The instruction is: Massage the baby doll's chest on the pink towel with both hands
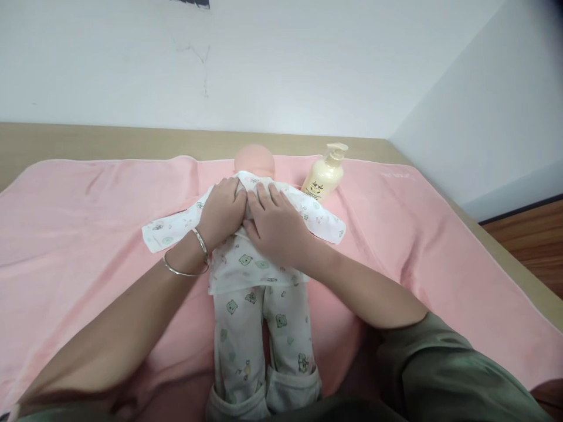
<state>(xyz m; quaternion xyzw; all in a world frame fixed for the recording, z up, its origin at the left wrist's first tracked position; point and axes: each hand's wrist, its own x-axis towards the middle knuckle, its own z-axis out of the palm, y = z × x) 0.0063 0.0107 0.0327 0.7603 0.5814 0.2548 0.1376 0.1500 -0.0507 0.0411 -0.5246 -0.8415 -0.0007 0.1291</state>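
Note:
A baby doll lies lengthwise before me, its bald head [254, 160] at the far end. It wears a white printed baby shirt [246, 258] with both sleeves spread outward, and matching trousers [240, 334]. My left hand [224, 208], with a silver bangle on the wrist, is on the shirt's upper part, its fingers bent down into the cloth and their tips hidden. Beside it, my right hand [277, 225] rests flat on the doll's upper body, fingers a little apart. The two hands nearly touch at the middle.
A cream pump bottle [324, 176] stands by the doll's right-hand sleeve in view. Under everything spreads a pink blanket [109, 199] with creases, over a wooden tabletop [109, 140]. White walls [281, 64] rise behind and at the right.

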